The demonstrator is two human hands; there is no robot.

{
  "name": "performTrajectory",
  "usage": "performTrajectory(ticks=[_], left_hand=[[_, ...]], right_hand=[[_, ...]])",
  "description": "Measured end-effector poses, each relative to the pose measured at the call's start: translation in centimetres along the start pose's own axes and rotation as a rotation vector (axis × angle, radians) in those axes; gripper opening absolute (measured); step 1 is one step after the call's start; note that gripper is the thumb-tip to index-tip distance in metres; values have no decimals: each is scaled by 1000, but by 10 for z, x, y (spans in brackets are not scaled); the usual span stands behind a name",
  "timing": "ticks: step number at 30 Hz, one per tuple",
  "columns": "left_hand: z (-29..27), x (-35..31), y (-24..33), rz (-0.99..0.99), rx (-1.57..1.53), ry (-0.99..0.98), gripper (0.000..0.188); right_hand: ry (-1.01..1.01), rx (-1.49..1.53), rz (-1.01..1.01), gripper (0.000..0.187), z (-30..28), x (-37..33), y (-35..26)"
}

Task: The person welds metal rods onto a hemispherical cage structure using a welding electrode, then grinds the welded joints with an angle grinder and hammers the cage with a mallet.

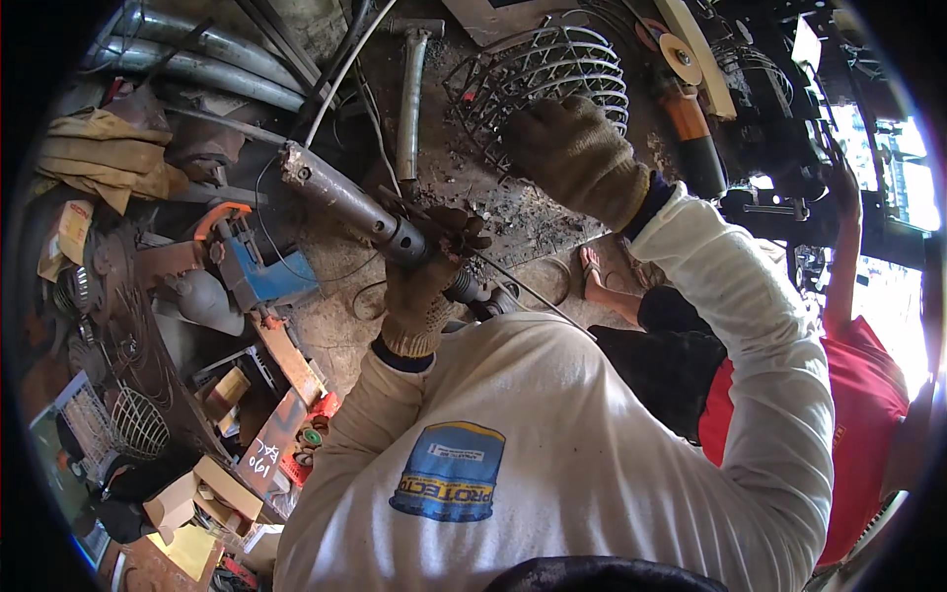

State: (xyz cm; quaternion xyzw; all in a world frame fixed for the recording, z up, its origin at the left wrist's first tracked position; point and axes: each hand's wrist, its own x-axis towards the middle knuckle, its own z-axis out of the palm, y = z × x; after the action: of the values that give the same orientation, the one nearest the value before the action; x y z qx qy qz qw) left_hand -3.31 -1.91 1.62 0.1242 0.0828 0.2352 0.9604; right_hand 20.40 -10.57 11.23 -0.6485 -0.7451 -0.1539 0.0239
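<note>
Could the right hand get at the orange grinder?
Probably yes: the grinder lies to the right of the right hand, nothing visibly blocking the way, though that hand is at the wire cage.

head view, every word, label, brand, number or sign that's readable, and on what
Wording not copied, only where it stands:
White shirt: bold lettering on its blue bucket print, readable; finer lines too small.
Brown panel: white handwritten marks, readable.
Small carton: printed lettering, blurred.
Red shirt: print too small to read.
</note>
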Motion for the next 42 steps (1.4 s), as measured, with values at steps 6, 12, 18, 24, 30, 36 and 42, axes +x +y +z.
performTrajectory(ticks=[6, 12, 18, 24, 30, 36, 42], left_hand=[[0, -2, -4, 144, 277, -77, 33], [4, -2, -8, 103, 324, -4, 37], [-4, -5, -7, 175, 331, -36, 52], [23, -7, -7, 111, 375, -13, 48], [13, -6, -8, 112, 354, 47, 48], [25, 2, -14, 45, 425, 28, 50], [34, 8, -11, 63, 470, -104, 65]], right_hand=[[-69, 9, -36, 20, 0, 1, 2], [-120, -86, -47, 18, 10, -7, 1], [53, -62, -88, 19, 10, -5, 4], [-3, 12, 135, 20, -6, -11, -6], [42, 397, 570, 52, -46, -52, -92], [-259, 924, 744, 54, -26, -93, -126], [21, 895, 801, 37, -19, -136, -128]])
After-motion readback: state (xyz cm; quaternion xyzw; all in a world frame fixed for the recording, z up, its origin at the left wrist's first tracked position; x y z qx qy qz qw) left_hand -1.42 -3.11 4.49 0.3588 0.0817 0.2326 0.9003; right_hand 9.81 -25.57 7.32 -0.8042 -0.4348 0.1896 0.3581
